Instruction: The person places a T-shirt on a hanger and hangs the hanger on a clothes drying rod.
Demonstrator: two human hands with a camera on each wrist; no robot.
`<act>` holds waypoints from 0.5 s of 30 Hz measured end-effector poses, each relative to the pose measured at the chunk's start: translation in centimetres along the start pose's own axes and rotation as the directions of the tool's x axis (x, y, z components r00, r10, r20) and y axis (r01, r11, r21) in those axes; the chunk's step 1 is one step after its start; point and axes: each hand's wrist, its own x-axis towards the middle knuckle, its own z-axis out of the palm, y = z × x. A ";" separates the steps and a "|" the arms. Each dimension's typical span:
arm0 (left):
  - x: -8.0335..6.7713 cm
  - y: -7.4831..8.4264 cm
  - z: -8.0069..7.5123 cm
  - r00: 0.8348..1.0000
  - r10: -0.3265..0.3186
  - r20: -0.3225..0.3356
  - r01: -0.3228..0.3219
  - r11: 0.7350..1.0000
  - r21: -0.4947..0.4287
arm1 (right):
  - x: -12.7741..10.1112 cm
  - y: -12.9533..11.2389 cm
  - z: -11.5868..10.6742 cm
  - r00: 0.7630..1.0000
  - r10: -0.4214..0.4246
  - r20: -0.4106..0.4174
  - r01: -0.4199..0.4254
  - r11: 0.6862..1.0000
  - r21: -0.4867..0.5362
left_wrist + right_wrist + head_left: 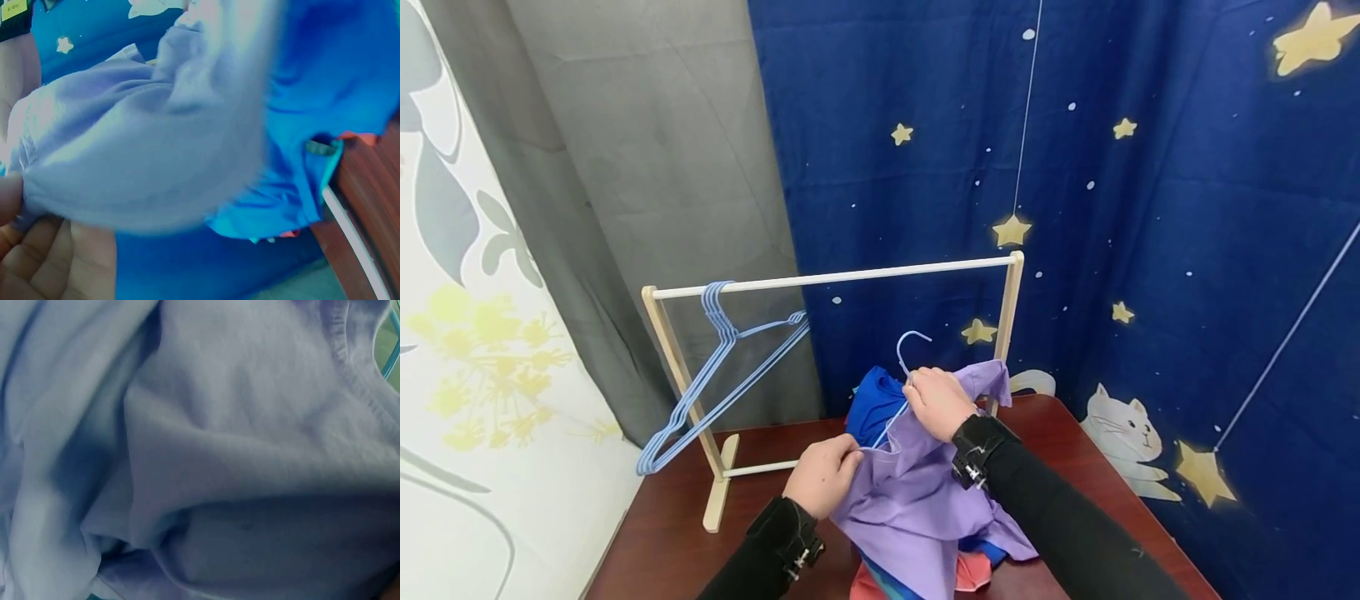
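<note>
A purple shirt (917, 487) hangs loosely between my hands over a pile of clothes. My left hand (822, 477) pinches the edge of its neckline; in the left wrist view the thumb and fingers of the left hand (40, 253) grip the cloth. With my right hand (938, 402) I hold the neck of a blue clothes hanger (904, 343) together with the shirt's collar. The hanger's hook points up above that hand, and one of its arms slopes down-left toward the neckline, partly inside the shirt. Shirt folds (250, 450) fill the right wrist view.
A wooden garment rack (850, 276) stands at the back of the dark red table (655, 542). Several blue hangers (718, 342) hang at its left end. Behind the purple shirt lie blue clothes (874, 404), and red cloth (973, 572) shows below. Curtains surround the table.
</note>
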 end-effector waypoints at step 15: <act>0.2 0.6 2.7 0.986 -0.043 0.164 0.086 0.960 -0.266 | -0.7 0.4 -0.1 0.999 0.038 0.007 -0.038 0.999 0.013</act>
